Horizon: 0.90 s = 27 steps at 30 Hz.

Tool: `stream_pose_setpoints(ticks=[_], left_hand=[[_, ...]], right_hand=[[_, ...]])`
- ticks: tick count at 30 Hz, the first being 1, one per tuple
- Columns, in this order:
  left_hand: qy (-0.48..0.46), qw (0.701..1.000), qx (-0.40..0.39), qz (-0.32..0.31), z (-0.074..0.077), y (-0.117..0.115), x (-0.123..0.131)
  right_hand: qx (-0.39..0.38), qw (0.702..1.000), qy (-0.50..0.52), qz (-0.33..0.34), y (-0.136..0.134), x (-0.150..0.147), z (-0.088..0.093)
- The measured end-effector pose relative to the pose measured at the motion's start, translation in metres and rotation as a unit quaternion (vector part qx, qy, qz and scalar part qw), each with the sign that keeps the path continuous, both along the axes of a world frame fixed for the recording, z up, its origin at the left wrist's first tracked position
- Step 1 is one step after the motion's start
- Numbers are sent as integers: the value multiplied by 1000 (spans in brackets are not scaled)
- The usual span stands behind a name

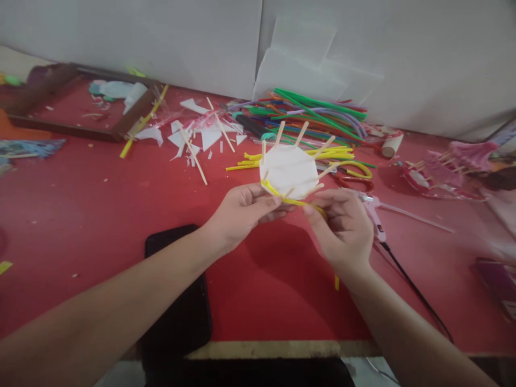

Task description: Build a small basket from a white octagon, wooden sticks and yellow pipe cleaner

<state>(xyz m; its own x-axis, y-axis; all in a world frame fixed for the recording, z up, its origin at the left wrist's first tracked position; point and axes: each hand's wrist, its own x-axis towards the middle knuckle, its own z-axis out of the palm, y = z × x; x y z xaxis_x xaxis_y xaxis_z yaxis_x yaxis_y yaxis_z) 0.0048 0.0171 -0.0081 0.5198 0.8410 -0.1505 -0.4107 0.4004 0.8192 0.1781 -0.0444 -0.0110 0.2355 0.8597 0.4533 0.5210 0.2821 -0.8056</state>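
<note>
My left hand [252, 208] pinches the near edge of a white disc [288, 167], thumb on top and fingers beneath. Several short wooden sticks [301, 134] stand up around the disc's rim. A yellow pipe cleaner [296, 202] runs along the near left part of that rim, between the sticks. Its free length passes into my right hand [342, 223], which is closed on it just right of the disc. The tail end of the pipe cleaner hangs below my right hand. Both hands hold the work above the red table.
Behind the disc lie coloured pipe cleaners [318, 115], yellow strips and scissors [357, 171]. A pink glue gun [374, 215] with a black cord sits at the right. White scraps [209, 137], a brown frame [116, 131] and a black phone-like slab [181, 317] are leftward. Pink craftwork [447, 169] stands far right.
</note>
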Motion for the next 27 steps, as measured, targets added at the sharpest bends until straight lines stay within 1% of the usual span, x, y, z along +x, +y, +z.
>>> stream_pose_setpoints(ticks=[3, 6, 9, 11, 13, 14, 16, 18, 20, 22, 23, 24, 25, 27], left_hand=[[10, 999, -2, 40, 1, 1, 0], [17, 998, 1, 67, 2, 2, 0], [18, 998, 11, 66, 2, 2, 0], [19, 998, 10, 64, 2, 2, -1], [29, 998, 0, 64, 2, 3, -1], [37, 997, -5, 63, 2, 3, -2], [47, 997, -13, 66, 1, 4, -3], [51, 996, -14, 74, 1, 5, -4], [59, 995, -12, 78, 2, 6, -4], [66, 995, -9, 73, 3, 6, -4], [67, 995, -7, 70, 4, 5, -4], [66, 996, -6, 67, 4, 5, -5], [65, 996, -7, 64, 4, 5, -5], [66, 996, -12, 57, 4, 5, -5]], right_hand=[[-22, 999, -35, 14, -3, -1, 0], [-37, 996, -47, 64, -6, -2, 0], [-31, 989, -63, 131, -7, -3, 4], [-31, 986, -69, 149, -6, -2, 8], [-41, 988, -79, 123, -3, 2, 12], [-47, 990, -93, 91, -1, 7, 13], [-62, 987, -147, 2, 5, 22, 18], [-81, 966, -227, -92, 9, 47, 22], [-116, 929, -314, -158, 9, 80, 25], [-162, 892, -387, -169, 5, 114, 23], [-189, 879, -412, -147, 2, 129, 20], [-214, 873, -424, -109, -1, 141, 15], [-217, 874, -424, -98, -4, 149, 10], [-215, 874, -426, -90, -6, 155, -1]])
